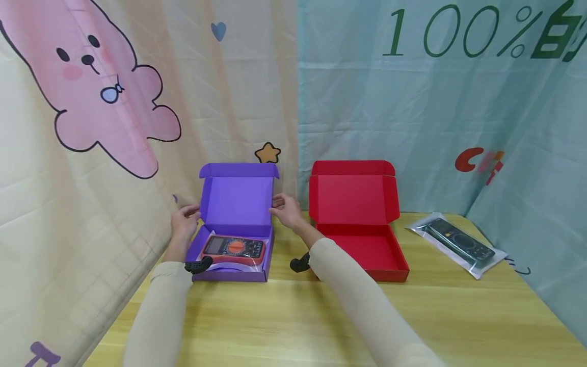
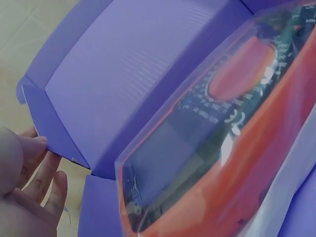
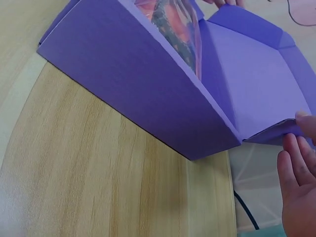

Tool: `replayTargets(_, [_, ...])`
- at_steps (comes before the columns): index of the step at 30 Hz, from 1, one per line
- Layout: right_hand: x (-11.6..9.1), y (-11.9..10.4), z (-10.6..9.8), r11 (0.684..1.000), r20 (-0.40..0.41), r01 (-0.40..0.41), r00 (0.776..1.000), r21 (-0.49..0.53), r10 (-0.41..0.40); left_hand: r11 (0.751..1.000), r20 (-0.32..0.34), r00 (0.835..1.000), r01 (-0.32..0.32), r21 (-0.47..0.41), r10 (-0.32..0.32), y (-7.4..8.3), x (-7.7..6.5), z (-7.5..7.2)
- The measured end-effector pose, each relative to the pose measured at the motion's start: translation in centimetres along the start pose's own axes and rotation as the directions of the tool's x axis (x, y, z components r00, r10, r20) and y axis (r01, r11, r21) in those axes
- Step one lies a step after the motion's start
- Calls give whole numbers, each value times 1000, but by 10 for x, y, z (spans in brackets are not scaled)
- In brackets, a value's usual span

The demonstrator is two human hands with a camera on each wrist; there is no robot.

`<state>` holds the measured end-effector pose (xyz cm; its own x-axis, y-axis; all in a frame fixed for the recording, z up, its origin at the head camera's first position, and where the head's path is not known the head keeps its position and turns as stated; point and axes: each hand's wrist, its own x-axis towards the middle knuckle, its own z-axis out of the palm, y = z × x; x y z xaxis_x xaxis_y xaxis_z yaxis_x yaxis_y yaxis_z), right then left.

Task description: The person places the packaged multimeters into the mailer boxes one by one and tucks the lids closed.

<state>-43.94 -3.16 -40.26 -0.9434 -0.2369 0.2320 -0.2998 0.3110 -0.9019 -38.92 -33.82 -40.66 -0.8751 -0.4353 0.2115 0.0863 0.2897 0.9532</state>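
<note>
- At left, what do we see?
- The left hand pinches the left flap of the open purple box, on the table. Inside, we see one orange, black-faced multimeter, wrapped in clear plastic.
- And at right?
- The right hand pinches the right flap.

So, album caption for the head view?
Left hand and right hand hold the lid of a purple box containing a bagged multimeter, red box alongside.

Long cream sleeves; black curved devices at both wrists
</note>
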Motion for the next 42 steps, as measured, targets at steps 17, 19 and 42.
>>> replayTargets(17, [-5,-5,-3,1000,246,-22,969,-19,26,995,98,991,-96,-5,96,-8,-13,-21])
replayTargets(19, [-7,-4,-5,1000,255,-12,967,-21,16,993,114,987,-116,4,114,-9,-15,-24])
replayTargets(42, [-25,9,-3,985,274,153,954,-83,-125,986,113,981,-163,27,159,-25,-27,-35])
